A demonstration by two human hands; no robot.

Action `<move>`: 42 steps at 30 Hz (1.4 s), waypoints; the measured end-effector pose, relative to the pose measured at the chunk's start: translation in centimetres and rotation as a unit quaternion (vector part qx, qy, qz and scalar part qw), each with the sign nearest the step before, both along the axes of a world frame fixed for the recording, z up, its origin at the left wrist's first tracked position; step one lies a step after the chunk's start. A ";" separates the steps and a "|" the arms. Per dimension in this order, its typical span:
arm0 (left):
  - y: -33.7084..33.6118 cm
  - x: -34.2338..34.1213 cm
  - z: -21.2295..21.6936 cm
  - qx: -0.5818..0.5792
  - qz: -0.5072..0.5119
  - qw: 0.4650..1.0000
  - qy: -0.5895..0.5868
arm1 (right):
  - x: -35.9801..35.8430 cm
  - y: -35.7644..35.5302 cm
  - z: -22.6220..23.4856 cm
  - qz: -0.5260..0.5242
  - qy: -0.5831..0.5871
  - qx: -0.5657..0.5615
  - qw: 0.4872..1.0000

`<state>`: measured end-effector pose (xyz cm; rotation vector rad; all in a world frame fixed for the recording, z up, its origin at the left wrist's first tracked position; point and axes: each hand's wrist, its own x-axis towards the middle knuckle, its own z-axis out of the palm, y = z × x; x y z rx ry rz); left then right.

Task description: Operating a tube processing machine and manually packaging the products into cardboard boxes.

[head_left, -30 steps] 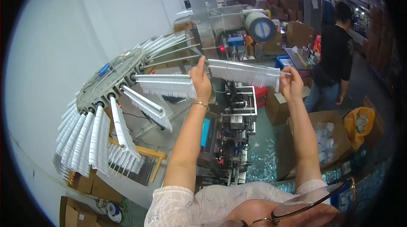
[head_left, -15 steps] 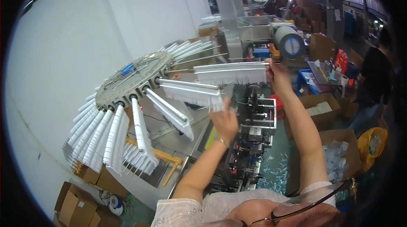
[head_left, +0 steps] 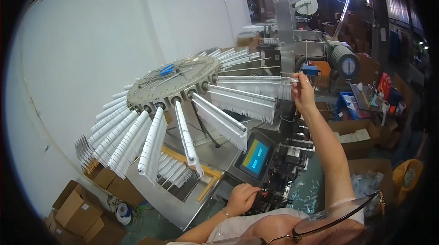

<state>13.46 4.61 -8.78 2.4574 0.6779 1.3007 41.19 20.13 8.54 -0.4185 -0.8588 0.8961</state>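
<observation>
White strips (head_left: pixel 256 85) just left of right hand (head_left: pixel 302 93)

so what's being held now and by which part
The right grip pinches a rod of white strips at its outer end. Whether the left grip, below the screen, holds anything can't be told.

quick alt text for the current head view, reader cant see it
A person's right hand holds the outer end of a row of white fringed strips on a round metal carousel; the left hand is below a lit screen. Cardboard boxes stand at lower left.
</observation>
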 end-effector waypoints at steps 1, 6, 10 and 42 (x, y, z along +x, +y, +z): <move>-0.2 -0.6 -0.4 -0.038 0.000 0.999 -0.003 | 0.0 0.1 0.0 -0.002 -0.002 -0.003 1.000; -0.8 -2.6 -1.9 -0.114 -0.004 0.993 0.006 | 0.0 1.0 -0.3 -0.022 -0.057 0.062 0.996; -1.6 -3.3 -2.0 -0.156 -0.010 0.987 0.019 | 0.4 1.3 -0.9 -0.065 -0.094 0.075 0.991; -2.9 -5.0 -4.2 -0.174 -0.003 0.984 0.047 | 0.4 0.7 -0.7 -0.098 -0.070 0.049 0.992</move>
